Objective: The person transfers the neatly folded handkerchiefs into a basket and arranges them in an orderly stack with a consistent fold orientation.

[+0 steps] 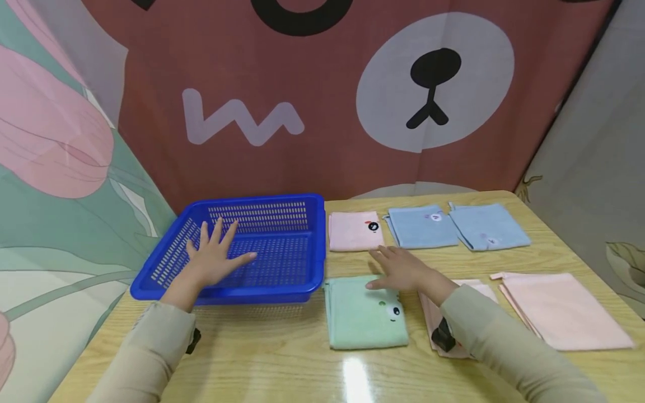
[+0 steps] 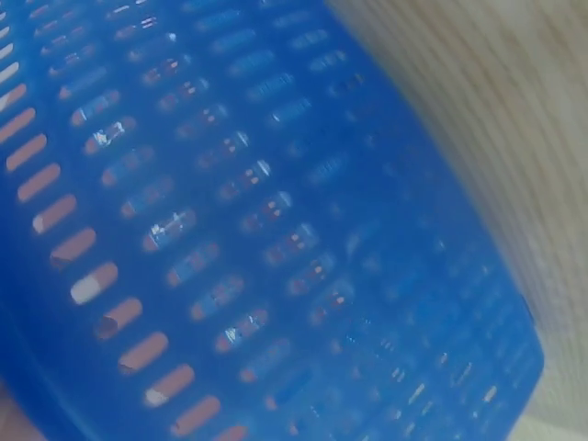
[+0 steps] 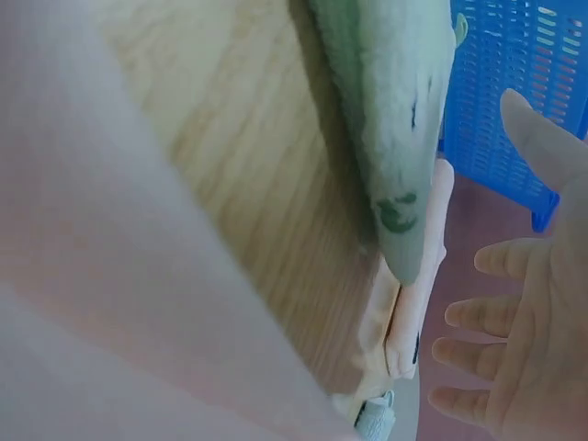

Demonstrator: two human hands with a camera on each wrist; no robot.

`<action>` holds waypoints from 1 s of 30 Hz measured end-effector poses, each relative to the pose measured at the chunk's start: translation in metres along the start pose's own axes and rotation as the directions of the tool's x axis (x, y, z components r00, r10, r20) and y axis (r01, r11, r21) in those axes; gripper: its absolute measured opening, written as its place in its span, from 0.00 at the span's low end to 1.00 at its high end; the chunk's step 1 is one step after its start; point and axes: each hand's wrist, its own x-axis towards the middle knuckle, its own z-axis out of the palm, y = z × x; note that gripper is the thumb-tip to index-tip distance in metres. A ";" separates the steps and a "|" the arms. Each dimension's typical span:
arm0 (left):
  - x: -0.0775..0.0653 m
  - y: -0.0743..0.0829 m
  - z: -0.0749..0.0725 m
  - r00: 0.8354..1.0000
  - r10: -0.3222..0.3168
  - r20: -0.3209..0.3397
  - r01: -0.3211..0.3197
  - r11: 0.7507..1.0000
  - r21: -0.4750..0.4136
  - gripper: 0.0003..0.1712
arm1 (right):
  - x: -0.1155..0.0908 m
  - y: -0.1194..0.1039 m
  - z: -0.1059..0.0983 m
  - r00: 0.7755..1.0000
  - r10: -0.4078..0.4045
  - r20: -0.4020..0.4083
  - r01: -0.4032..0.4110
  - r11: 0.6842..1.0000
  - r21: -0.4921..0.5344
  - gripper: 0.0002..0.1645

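My left hand (image 1: 209, 260) hovers over the blue plastic basket (image 1: 227, 295), fingers straight and spread, holding nothing. The slotted basket wall (image 2: 184, 276) fills most of the left wrist view. My right hand (image 1: 403, 270) reaches over the upper right corner of a folded mint-green towel (image 1: 358, 322) with a winking face on it. Its fingers are extended and apart, and its palm shows in the right wrist view beside the green towel (image 3: 395, 138). Beyond the fingertips lies a small folded pink towel (image 1: 350, 234) with a dark round eye.
Two folded blue towels (image 1: 420, 232) lie at the back right. Another pink towel (image 1: 430, 316) is partly hidden under my right forearm, and a larger pink one (image 1: 569, 313) lies farther right. A cartoon-print curtain (image 1: 302, 162) hangs behind the wooden table (image 1: 262, 358).
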 end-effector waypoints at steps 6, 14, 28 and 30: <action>-0.007 -0.008 -0.005 1.000 -0.012 -0.001 0.012 1.000 -0.013 0.53 | -0.001 -0.005 0.003 0.999 -0.036 0.018 0.036 0.999 -0.005 0.53; -0.013 -0.015 -0.008 0.999 -0.029 -0.020 0.028 0.999 -0.016 0.53 | -0.001 -0.010 0.004 0.999 -0.024 0.046 0.024 1.000 0.001 0.53; -0.022 -0.031 -0.008 0.998 -0.056 -0.022 0.056 0.998 -0.033 0.53 | 0.000 -0.013 0.007 0.997 -0.044 0.061 0.043 0.999 0.020 0.46; -0.023 -0.034 -0.008 0.998 -0.060 -0.020 0.059 0.998 -0.034 0.53 | 0.000 -0.013 0.008 0.997 -0.045 0.060 0.043 0.999 0.026 0.45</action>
